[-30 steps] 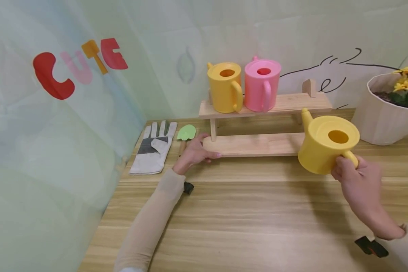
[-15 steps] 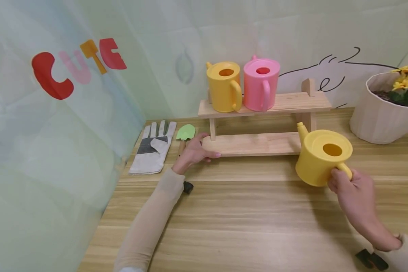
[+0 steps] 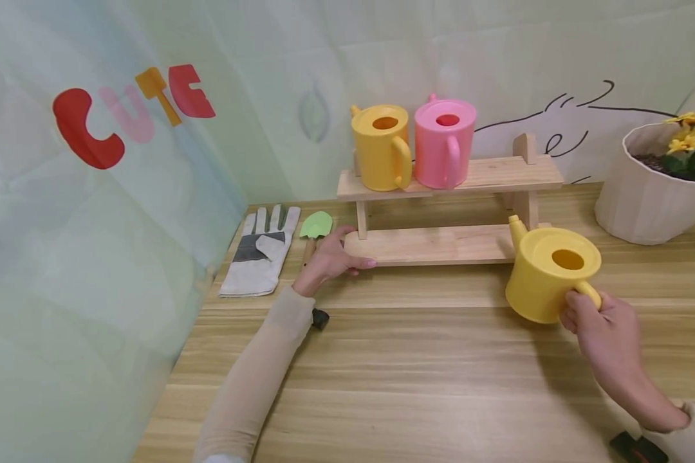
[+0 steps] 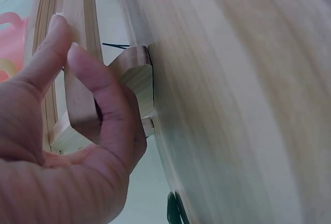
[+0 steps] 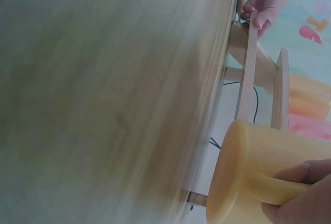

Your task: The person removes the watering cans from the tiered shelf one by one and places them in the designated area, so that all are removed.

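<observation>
My right hand (image 3: 611, 337) grips the handle of a yellow watering can (image 3: 533, 286), holding it upright in front of the right end of a two-tier wooden shelf (image 3: 428, 246). In the right wrist view, fingers curl round the handle, and the underside of the can faces the tabletop. My left hand (image 3: 331, 257) holds the left end of the lower shelf board, thumb along its front edge; the left wrist view shows the fingers bent around the board's end (image 4: 83, 105). On the upper tier stand an orange-yellow watering can (image 3: 376, 157) and a pink one (image 3: 440, 151).
Left of the shelf, a grey-white work glove (image 3: 260, 254) lies beside a small green trowel (image 3: 316, 225). A white flowerpot (image 3: 643, 199) with yellow flowers stands at the right. Printed cloth walls (image 3: 278, 96) close off the back and left.
My right hand has lowered the yellow watering can and brought it toward me and slightly left. My left hand stays on the shelf board.
</observation>
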`<state>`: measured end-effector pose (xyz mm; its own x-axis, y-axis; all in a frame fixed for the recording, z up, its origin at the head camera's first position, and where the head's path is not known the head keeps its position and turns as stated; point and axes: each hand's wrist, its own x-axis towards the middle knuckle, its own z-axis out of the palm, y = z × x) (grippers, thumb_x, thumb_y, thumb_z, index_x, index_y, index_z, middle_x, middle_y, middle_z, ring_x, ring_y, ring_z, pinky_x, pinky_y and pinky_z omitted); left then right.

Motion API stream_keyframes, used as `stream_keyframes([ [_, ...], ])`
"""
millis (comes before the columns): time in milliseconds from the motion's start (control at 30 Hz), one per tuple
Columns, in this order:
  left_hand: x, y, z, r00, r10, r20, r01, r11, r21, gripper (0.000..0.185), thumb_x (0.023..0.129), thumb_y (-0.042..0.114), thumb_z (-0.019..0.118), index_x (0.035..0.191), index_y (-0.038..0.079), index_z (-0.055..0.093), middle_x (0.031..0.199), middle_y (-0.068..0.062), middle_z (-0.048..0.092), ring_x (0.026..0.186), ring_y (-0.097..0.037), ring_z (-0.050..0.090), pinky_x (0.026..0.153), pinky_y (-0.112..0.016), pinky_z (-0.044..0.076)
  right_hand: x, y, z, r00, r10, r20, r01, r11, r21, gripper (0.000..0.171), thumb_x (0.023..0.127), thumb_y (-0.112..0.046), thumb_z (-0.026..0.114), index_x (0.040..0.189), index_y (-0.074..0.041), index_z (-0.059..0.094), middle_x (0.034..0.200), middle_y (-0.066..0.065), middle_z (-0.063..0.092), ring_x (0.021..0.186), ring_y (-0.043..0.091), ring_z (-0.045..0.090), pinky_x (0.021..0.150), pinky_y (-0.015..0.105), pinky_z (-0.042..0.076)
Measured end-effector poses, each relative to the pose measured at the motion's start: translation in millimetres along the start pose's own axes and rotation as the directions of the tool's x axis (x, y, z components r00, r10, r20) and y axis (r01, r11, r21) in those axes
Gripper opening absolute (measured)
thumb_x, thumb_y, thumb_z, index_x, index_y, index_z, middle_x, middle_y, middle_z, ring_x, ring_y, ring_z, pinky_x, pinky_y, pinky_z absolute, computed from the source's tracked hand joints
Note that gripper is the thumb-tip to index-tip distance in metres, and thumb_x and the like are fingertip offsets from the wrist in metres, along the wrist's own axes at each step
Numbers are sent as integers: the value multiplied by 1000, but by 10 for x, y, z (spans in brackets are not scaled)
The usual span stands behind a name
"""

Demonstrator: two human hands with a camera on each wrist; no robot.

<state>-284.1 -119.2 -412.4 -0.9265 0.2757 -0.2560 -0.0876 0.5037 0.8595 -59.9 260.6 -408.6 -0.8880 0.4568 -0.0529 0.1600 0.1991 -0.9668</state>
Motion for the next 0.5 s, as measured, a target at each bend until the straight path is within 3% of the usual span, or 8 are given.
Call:
stream_keyframes([
  [233, 1, -3, -1, 1000, 2, 0, -2, 1000, 7, 106, 84, 10, 96, 169, 5, 33, 143, -29, 59, 78, -15, 68, 60, -20, 62, -17, 41, -22, 1000, -25, 15, 25, 999, -48, 45, 111, -15, 53, 67, -4, 57, 57, -10, 50, 54, 12, 40, 47, 32, 31],
  [500, 12, -12, -6, 1000, 11, 4, -11, 1000, 13, 105, 85, 10, 96, 168, 5, 33, 142, -30, 59, 71, -13, 68, 60, -20, 62, 6, 77, -40, 1000, -1, 31, 2, 999, -41, 45, 112, -17, 53, 69, -4, 61, 60, -9, 53, 56, 11, 43, 49, 28, 35],
])
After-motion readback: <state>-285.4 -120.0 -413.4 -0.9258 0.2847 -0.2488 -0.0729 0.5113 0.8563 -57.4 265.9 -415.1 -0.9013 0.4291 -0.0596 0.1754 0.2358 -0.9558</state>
